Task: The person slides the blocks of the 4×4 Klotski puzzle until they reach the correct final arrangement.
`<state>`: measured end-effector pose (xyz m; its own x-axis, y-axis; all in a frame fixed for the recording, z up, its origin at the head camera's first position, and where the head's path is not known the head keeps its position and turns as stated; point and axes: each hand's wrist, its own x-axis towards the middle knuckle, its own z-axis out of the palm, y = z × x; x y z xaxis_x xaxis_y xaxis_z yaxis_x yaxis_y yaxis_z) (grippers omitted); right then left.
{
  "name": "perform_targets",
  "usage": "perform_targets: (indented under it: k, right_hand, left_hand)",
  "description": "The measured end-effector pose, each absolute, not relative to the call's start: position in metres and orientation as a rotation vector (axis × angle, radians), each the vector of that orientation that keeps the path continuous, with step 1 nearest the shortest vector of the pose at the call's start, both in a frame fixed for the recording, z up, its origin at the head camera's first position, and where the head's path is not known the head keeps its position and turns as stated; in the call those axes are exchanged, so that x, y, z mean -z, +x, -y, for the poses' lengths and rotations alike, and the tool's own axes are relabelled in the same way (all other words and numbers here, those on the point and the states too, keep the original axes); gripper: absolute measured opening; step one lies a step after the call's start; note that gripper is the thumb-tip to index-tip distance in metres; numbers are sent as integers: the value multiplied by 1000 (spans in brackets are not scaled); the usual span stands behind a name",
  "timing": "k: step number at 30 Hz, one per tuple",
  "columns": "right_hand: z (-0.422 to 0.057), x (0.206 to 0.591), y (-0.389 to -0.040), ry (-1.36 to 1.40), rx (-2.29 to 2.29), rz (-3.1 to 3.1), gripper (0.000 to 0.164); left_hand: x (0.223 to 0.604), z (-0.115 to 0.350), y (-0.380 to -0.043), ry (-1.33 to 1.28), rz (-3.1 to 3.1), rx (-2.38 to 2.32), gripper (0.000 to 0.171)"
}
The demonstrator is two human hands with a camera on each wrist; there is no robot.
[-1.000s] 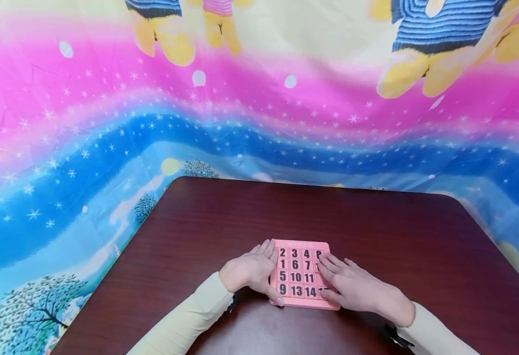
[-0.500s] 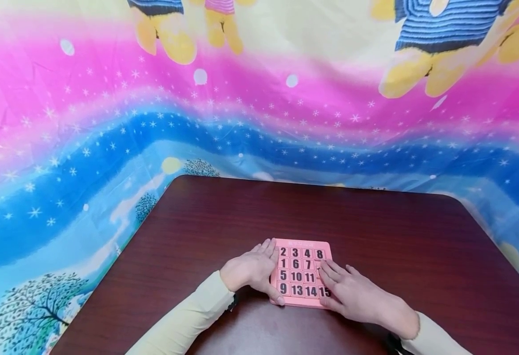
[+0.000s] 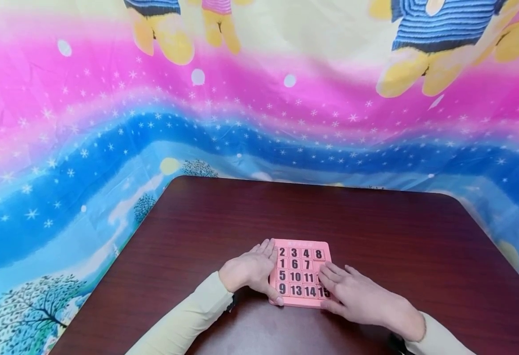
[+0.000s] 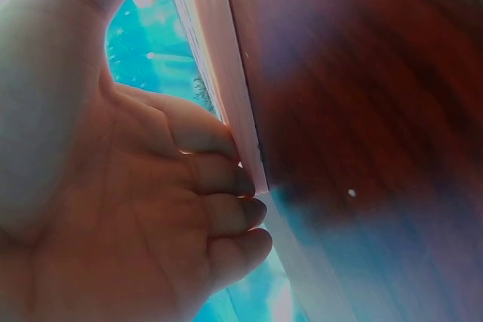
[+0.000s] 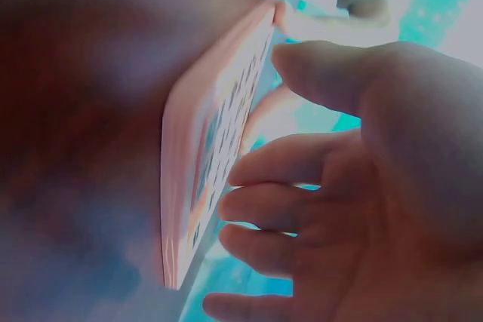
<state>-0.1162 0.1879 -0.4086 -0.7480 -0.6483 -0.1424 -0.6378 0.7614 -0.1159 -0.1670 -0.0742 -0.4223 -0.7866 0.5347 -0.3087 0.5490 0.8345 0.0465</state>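
A pink sliding number puzzle (image 3: 295, 301) lies flat on the brown table. Black numerals mark its square tiles, and a bare slot shows below the 8 tile (image 3: 318, 254). My left hand (image 3: 251, 270) rests along the puzzle's left edge with straight fingers, thumb over the near left corner. In the left wrist view its fingertips (image 4: 255, 243) meet the frame's side. My right hand (image 3: 354, 291) reaches over the right edge, fingers extended onto a tile in the third row that they mostly cover. The right thumb lies at the near right corner, beside the 15 tile (image 3: 323, 292).
The dark wooden table (image 3: 375, 222) has rounded far corners. A printed cloth (image 3: 241, 113) in pink and blue, with snowflakes and trees, hangs behind and beside it. Dark straps circle both wrists, below pale sleeves (image 3: 184, 315).
My right fingers have drawn the right-column tile from the second row down to the third, baring the slot under the 8. The 15 tile shows more. My left hand has stayed put.
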Motion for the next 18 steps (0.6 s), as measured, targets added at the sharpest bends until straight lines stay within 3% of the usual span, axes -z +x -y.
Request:
perform_targets:
  k: [18]
  right_hand:
    - [-187,419,-166,-864,127,-2773,68]
  left_hand:
    - [423,75,-168,810,-2699,49,131]
